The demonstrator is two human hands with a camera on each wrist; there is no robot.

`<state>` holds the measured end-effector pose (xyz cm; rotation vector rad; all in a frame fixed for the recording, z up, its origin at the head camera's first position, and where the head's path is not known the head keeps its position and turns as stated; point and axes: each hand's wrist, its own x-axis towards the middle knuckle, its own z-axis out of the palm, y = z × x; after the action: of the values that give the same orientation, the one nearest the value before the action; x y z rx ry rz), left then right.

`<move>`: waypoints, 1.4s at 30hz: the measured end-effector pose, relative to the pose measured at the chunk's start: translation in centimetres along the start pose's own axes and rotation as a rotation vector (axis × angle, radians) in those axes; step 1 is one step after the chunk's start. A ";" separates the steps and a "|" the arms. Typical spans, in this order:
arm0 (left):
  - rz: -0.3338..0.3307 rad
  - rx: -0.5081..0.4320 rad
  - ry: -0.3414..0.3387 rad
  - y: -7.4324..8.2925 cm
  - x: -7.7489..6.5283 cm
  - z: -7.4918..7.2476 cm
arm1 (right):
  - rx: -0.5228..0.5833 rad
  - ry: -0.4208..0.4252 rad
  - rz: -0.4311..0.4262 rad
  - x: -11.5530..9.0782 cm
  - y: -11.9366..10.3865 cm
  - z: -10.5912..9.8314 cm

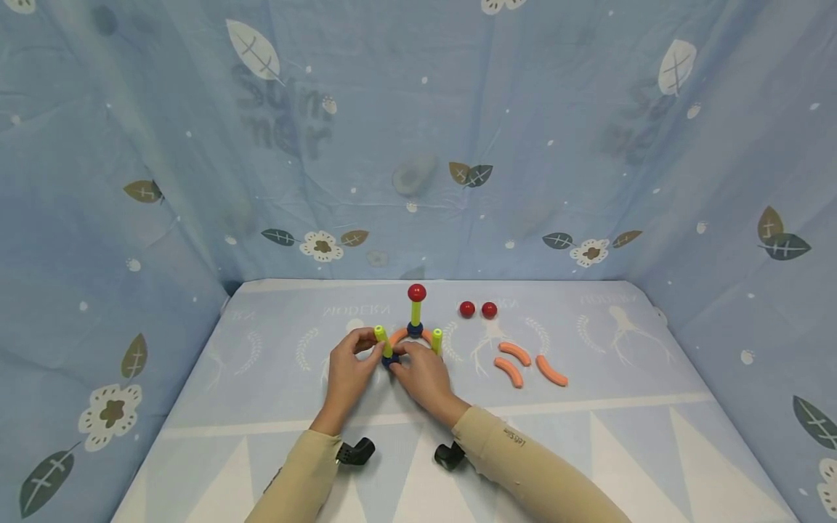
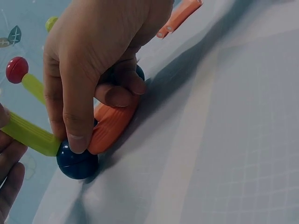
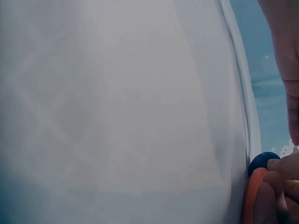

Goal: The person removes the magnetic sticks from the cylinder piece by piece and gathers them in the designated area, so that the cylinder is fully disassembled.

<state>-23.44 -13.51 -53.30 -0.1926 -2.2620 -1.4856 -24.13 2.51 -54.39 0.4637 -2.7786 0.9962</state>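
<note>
While the left hand (image 1: pixel 349 372) pinches the front-left rod (image 1: pixel 383 340) and the right hand (image 1: pixel 426 374) grips the blue ball (image 2: pixel 78 164) and orange curve (image 2: pixel 114 128) at its foot, pushing straight along the rod against a steadied ball should seat it best. The frame stands mid-surface, short of the far edge. Room opens leftward; loose curves (image 1: pixel 515 354) and red balls (image 1: pixel 467 309) limit swings to the right.
</note>
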 end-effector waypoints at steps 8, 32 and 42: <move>-0.065 0.020 -0.060 -0.3 0.0 0.2 | -0.007 -0.007 0.005 0.0 0.0 0.1; -0.031 0.026 0.024 -1.0 -0.6 0.9 | -0.023 -0.017 -0.015 0.0 0.2 0.0; -0.052 0.016 0.095 -0.8 0.1 0.5 | -0.011 -0.017 -0.014 0.0 0.1 -0.1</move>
<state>-23.96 -13.40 -54.05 -0.0572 -2.2181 -1.4699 -24.16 2.60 -54.36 0.4912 -2.7910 0.9775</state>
